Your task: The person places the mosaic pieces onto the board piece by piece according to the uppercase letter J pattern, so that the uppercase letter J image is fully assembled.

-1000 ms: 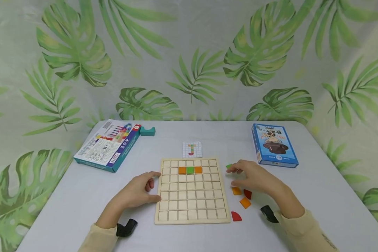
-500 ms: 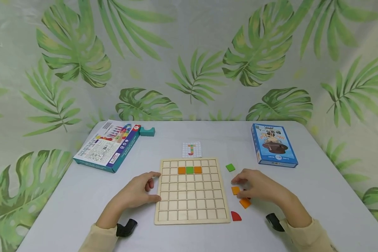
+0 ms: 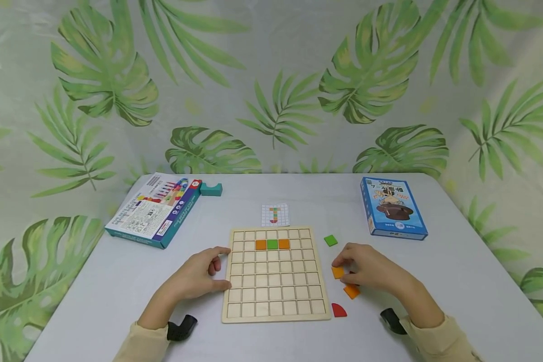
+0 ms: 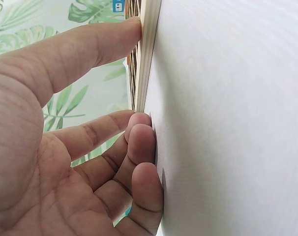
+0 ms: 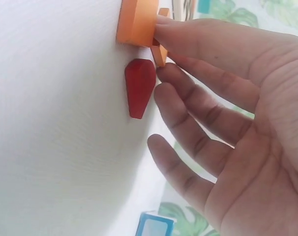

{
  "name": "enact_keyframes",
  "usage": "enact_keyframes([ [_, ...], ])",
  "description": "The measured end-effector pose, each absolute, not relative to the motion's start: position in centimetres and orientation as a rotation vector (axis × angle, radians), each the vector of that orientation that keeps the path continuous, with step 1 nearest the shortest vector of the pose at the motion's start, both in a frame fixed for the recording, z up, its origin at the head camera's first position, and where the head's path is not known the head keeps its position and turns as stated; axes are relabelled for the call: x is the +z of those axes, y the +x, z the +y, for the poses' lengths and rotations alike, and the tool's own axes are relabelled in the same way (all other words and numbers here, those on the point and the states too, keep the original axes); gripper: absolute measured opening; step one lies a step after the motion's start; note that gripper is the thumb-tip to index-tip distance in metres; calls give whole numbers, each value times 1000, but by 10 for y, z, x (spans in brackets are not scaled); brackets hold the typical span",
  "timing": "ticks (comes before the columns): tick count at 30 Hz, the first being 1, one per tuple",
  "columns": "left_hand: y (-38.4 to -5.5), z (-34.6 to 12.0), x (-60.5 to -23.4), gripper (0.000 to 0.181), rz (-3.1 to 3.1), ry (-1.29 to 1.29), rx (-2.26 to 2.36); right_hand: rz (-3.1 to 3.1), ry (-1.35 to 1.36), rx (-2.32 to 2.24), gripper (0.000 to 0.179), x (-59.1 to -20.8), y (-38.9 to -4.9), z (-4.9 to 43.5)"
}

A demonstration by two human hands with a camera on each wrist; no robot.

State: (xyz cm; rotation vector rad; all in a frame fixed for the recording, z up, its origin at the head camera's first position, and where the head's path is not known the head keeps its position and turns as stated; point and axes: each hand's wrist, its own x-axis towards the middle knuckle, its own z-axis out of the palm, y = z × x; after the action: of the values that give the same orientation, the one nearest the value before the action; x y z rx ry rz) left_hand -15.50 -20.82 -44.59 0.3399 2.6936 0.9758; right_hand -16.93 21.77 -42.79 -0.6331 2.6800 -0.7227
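Observation:
My left hand (image 3: 201,274) rests its thumb and index fingertips on the left edge of the wooden grid board (image 3: 262,294); its other fingers curl onto the white cloth in the left wrist view. With thumb and index finger, my right hand (image 3: 371,264) pinches an orange square tile (image 3: 337,272), tilted in the right wrist view. Beside it lies another orange square tile (image 3: 352,291). A dark red rounded piece (image 5: 139,88) sits under the right hand, mostly hidden in the head view. On the board, a green tile (image 3: 272,244) lies between two orange tiles.
A green tile (image 3: 331,240) and a red quarter-circle (image 3: 339,310) lie right of the board. A pattern card (image 3: 275,215) is behind it. Game boxes stand at the back left (image 3: 156,208) and back right (image 3: 393,207), with a teal block (image 3: 211,189) by the left box.
My right hand has moved from near the green tile toward the body, uncovering that tile, and now pinches an orange tile, which has tilted. The left hand stays at the board.

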Motion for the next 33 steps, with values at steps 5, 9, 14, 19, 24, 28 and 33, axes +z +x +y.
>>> enact_keyframes([
  [5, -155, -208, -446, 77, 2693, 337, 976, 2684, -630, -727, 21, -430, -171, 217],
  [9, -155, -208, -445, 77, 2692, 335, 978, 2701, -601, -716, 20, -432, -172, 216],
  [14, -154, -208, -445, 77, 2688, 335, 986, 2717, -574, -706, 21, -433, -174, 215],
  [19, -154, -208, -445, 77, 2682, 333, 990, 2718, -578, -735, 22, -434, -177, 214],
  [24, -154, -207, -445, 77, 2686, 326, 980, 2720, -609, -744, 24, -433, -180, 208],
  [28, -155, -207, -445, 77, 2696, 331, 972, 2727, -652, -727, 25, -431, -182, 201],
  [33, -155, -207, -446, 77, 2702, 337, 969, 2739, -723, -722, 26, -428, -184, 190],
])
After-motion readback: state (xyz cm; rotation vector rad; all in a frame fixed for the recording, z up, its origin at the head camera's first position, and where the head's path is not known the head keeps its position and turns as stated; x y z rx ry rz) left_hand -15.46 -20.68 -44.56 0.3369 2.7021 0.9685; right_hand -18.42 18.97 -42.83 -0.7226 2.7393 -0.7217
